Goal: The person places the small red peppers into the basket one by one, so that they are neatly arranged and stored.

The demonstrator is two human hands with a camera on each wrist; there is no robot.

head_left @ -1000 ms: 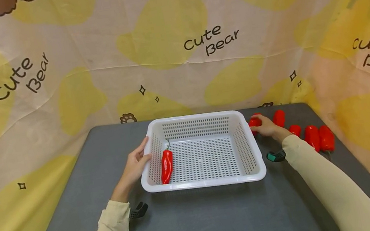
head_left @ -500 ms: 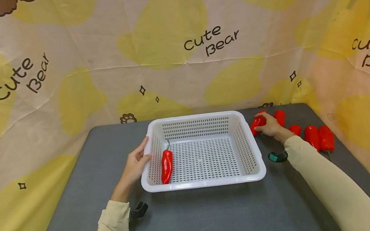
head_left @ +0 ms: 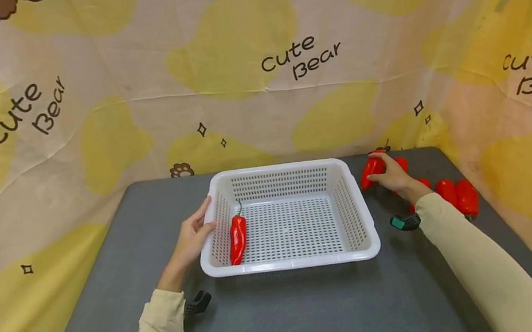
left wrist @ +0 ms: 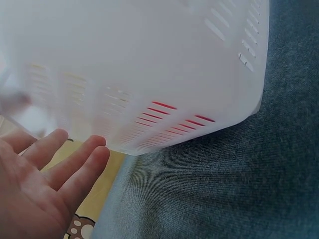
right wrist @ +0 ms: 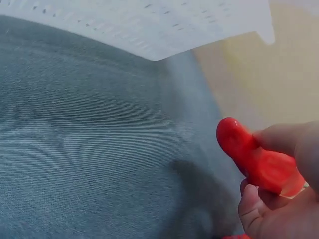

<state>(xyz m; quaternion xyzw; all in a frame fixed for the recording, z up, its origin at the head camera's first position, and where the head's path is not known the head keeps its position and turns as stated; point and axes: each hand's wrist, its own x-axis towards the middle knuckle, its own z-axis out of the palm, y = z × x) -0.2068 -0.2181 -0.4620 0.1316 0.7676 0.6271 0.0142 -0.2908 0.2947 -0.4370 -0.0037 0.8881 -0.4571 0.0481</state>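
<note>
A white perforated plastic basket [head_left: 292,265] stands mid-table with a long red chili pepper [head_left: 238,239] lying inside near its left wall. My left hand [head_left: 190,242] holds the basket's left rim, thumb on the rim, the other fingers by the outer wall. In the left wrist view those fingers [left wrist: 82,172] look nearly straight, and red shows through the slots. To the right of the basket, my right hand [head_left: 395,177] pinches another red chili pepper [head_left: 371,171] between thumb and fingers. The right wrist view shows this pepper [right wrist: 264,164] held above the table.
More red peppers [head_left: 465,198] lie along the right side of the grey table [head_left: 295,318], some partly hidden by my right hand and sleeve. A patterned cloth [head_left: 227,50] hangs behind and beside the table.
My right hand has drawn the held pepper slightly right, away from the basket, and tilted it so its stem shows. My left hand and the basket stay in place.
</note>
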